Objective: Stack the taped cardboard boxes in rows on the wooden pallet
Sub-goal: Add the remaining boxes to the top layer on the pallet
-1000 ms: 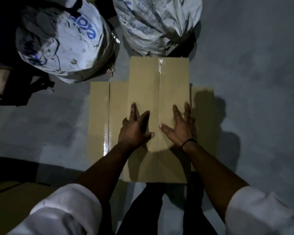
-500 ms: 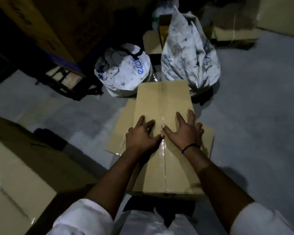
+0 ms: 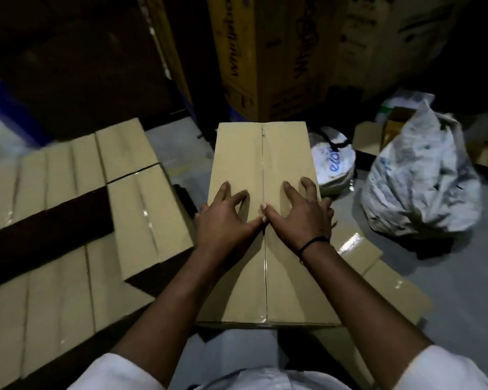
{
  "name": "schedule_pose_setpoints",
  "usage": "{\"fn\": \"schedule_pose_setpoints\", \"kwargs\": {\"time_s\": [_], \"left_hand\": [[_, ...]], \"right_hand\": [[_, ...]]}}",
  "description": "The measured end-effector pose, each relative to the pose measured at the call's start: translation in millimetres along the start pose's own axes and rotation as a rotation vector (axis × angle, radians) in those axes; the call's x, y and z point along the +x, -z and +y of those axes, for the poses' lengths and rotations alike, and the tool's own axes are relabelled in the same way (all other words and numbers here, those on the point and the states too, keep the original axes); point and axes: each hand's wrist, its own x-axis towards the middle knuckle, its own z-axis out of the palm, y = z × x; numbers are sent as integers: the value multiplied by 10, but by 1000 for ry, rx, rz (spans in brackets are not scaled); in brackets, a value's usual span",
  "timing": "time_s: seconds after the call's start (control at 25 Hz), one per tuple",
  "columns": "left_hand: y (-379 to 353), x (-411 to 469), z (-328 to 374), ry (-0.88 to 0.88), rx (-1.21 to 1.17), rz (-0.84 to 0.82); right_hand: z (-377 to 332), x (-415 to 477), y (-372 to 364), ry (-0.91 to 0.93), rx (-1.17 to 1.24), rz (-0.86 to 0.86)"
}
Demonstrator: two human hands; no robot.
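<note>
The left hand [image 3: 226, 220] and right hand [image 3: 302, 218] rest flat, fingers spread, on the taped box [image 3: 262, 153] (thumbs meeting at its seam). Rows of boxes [image 3: 141, 209] lie to its left.

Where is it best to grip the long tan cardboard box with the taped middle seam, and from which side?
By its two long side walls, near mid-length, one hand from each side. The long tan cardboard box has a flat top; left hand and right hand only press on it.

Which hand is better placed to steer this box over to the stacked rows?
Left, probably: on the box, the left hand lies nearer the stacked rows than the right hand.
</note>
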Motion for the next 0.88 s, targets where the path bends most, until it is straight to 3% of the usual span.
{"fn": "schedule_pose_setpoints", "kwargs": {"time_s": [0.48, 0.68, 0.88], "left_hand": [[1508, -1041, -2862, 242, -28, 266], [1823, -1411, -3915, 359, 19, 270], [1678, -1510, -4628, 373, 5, 160]], "right_hand": [[-2798, -1321, -1277, 325, 79, -69], [-3653, -1784, -1965, 382, 126, -198], [-3901, -1857, -2587, 422, 64, -319]]}}
